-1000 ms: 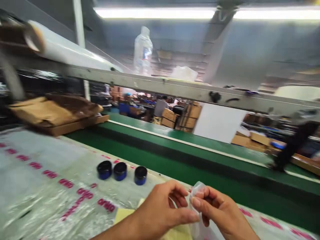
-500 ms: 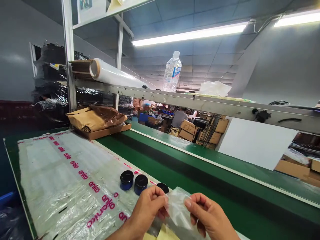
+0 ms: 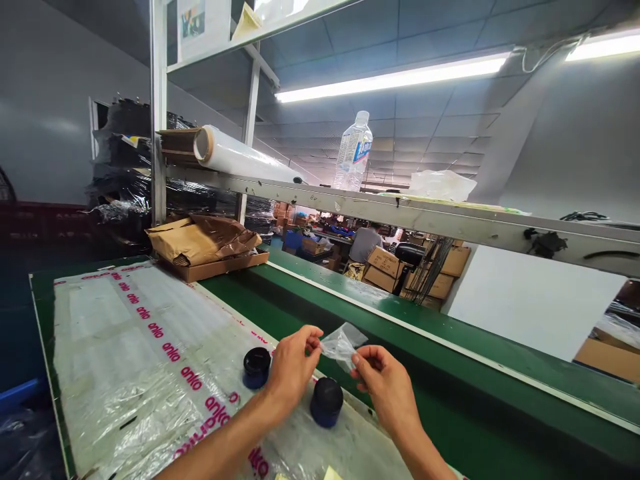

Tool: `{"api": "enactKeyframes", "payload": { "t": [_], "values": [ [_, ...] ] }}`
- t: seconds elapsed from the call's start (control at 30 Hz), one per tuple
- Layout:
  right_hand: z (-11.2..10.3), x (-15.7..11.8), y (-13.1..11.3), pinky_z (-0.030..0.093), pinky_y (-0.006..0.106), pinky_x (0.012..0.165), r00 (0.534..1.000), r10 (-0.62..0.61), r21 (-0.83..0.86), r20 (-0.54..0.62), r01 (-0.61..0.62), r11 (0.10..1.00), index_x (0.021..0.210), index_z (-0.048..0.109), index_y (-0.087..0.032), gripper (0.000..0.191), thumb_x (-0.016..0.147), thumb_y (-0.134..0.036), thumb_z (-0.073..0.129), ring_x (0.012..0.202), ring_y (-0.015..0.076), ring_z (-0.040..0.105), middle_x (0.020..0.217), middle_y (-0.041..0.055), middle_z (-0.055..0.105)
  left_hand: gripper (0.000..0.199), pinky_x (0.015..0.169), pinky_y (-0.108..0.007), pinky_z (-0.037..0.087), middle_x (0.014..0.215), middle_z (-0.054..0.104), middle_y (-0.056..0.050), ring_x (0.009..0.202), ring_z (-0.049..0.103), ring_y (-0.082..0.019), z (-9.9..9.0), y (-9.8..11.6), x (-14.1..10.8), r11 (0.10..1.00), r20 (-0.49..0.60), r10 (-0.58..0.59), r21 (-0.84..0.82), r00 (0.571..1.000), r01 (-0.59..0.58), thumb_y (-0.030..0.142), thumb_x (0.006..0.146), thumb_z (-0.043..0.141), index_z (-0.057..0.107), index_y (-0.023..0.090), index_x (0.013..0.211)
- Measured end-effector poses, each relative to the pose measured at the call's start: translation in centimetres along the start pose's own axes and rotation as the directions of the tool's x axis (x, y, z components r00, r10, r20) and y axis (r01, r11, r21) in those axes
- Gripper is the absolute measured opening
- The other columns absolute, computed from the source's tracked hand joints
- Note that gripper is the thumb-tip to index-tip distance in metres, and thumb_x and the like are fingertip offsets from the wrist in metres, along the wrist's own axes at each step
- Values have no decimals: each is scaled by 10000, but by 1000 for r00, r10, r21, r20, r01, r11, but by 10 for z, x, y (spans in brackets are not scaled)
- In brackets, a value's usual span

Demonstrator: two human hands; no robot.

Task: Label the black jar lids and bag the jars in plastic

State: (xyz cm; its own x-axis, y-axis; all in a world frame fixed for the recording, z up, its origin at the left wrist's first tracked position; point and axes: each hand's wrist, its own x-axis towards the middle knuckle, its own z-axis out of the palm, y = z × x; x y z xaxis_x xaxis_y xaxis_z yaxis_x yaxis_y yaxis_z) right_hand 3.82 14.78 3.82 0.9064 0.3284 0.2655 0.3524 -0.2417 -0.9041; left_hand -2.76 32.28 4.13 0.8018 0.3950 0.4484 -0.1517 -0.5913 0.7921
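A small clear plastic bag point(image 3: 344, 343) is stretched between my two hands, above the near edge of the green belt. My left hand point(image 3: 295, 367) pinches its left end between thumb and fingers. On its lower right side, my right hand point(image 3: 383, 380) grips the bag with thumb and forefinger. Below my hands a dark blue jar with a black lid point(image 3: 327, 402) stands upright on the plastic-covered table. Another such jar point(image 3: 257, 367) stands left of my left wrist. Whatever is behind my left hand is hidden.
Pink-printed plastic sheeting point(image 3: 150, 347) covers the table beside the green conveyor belt point(image 3: 400, 347). A shallow cardboard box point(image 3: 225, 265) holding brown paper sits at its far end. Overhead, a metal shelf point(image 3: 320, 198) carries a film roll point(image 3: 245, 155) and a water bottle point(image 3: 353, 153). Yellow paper point(image 3: 331, 474) shows at the bottom edge.
Both hands have moved up and forward with the plastic bag, toward the belt. More of the near jar shows, while the middle jar is now hidden behind my left hand. The view has shifted slightly.
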Motion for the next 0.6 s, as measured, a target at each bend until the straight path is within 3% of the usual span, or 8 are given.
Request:
{"api": "enactKeyframes", "payload": {
  "t": [0.1, 0.27, 0.43, 0.6],
  "values": [
    [6, 9, 8, 491, 342, 700, 997, -82, -124, -4, 81, 989, 831, 639, -224, 227, 842, -446, 594, 783, 257, 673, 800, 47, 719, 254, 819, -319, 472, 986, 729, -37, 913, 677, -216, -1, -10, 3, 976, 29, 112, 184, 993, -116, 103, 887, 519, 674, 233, 1039],
    [9, -7, 31, 431, 332, 650, 993, -103, -312, 62, 118, 943, 758, 670, -237, 192, 852, -368, 566, 702, 252, 669, 731, 22, 734, 215, 978, -452, 437, 841, 708, -23, 850, 660, -225, -1, -27, -20, 882, 206, 237, 366, 950, -299, 56, 883, 509, 661, 208, 885],
    [8, -27, 50, 477, 305, 684, 980, -161, -431, 118, 196, 881, 855, 714, -249, 217, 930, -335, 529, 773, 229, 704, 849, 15, 756, 275, 1137, -542, 359, 809, 673, 21, 833, 643, -179, -3, -34, -35, 808, 288, 295, 433, 911, -399, -7, 866, 445, 611, 210, 832],
    [4, -37, 60, 514, 267, 723, 915, -359, -527, 183, 400, 750, 913, 689, -271, 217, 1006, -320, 499, 828, 191, 714, 948, 0, 739, 278, 1201, -539, 304, 829, 651, 45, 915, 644, -163, -9, -40, -39, 759, 333, 367, 433, 869, -487, -24, 837, 447, 579, 221, 822]
  ]
}}
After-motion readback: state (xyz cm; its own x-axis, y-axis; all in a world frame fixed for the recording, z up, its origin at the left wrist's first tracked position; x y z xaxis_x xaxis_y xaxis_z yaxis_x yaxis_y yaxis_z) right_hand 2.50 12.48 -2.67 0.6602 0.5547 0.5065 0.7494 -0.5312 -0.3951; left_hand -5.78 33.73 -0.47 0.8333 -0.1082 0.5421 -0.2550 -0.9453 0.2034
